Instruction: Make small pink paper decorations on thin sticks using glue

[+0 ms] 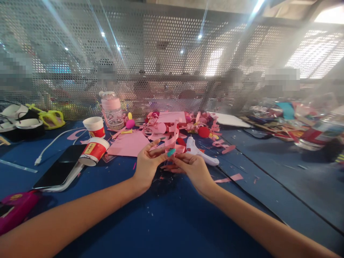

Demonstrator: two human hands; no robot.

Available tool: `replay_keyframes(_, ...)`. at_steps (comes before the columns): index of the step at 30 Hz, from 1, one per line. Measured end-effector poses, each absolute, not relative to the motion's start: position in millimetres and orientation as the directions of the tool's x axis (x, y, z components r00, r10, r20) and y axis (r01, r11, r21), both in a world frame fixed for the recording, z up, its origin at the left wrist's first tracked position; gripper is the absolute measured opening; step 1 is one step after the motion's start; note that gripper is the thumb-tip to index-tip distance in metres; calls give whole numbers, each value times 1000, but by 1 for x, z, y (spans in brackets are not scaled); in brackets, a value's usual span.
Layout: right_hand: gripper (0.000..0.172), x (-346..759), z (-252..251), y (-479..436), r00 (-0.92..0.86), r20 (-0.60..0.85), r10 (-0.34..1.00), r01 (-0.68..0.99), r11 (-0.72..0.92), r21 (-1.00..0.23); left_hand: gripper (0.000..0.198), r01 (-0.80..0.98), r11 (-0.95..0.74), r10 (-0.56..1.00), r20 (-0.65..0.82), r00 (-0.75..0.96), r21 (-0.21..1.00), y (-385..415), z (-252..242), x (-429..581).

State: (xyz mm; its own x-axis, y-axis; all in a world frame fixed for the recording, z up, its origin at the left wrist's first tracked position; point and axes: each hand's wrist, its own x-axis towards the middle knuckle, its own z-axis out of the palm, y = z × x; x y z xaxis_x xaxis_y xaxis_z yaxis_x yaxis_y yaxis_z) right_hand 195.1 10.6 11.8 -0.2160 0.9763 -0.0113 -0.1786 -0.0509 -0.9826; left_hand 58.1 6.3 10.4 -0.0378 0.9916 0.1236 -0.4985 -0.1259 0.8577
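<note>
My left hand (147,163) and my right hand (194,168) meet over the middle of the blue table. Between their fingertips they pinch a pink paper strip (173,140), which stands up in a loop or fold. Its lower end is hidden behind my fingers. Just beyond my right hand lies a white glue gun (201,152), its dark cord running toward the right front. Past my left hand is a flat pink paper sheet (129,144). Behind both hands spreads a heap of pink paper strips and red pieces (161,128).
Two paper cups (94,152) stand or lean at left by a black phone (60,166). A pink-lidded bottle (111,111) is behind them. A magenta tool (17,209) lies front left, a clear plastic bottle (319,132) far right. A perforated metal screen (174,53) rises at the back.
</note>
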Motion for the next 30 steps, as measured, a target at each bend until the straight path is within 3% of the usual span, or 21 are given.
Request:
replay_keyframes(10, 26, 196, 13, 11, -181, -24, 983, -190, -59, -980, 70, -494, -28, 998, 52, 34, 869, 18, 13, 53)
replay_keyframes(22, 23, 198, 15, 10, -176, -40, 984, -165, -70, -984, 65, -286, 19, 1000, -17, 10, 958, 26, 20, 44)
replay_keyframes(30, 24, 197, 15, 10, -164, -43, 986, -154, -69, -986, 55, -278, 66, 998, -61, 25, 958, 23, 30, 44)
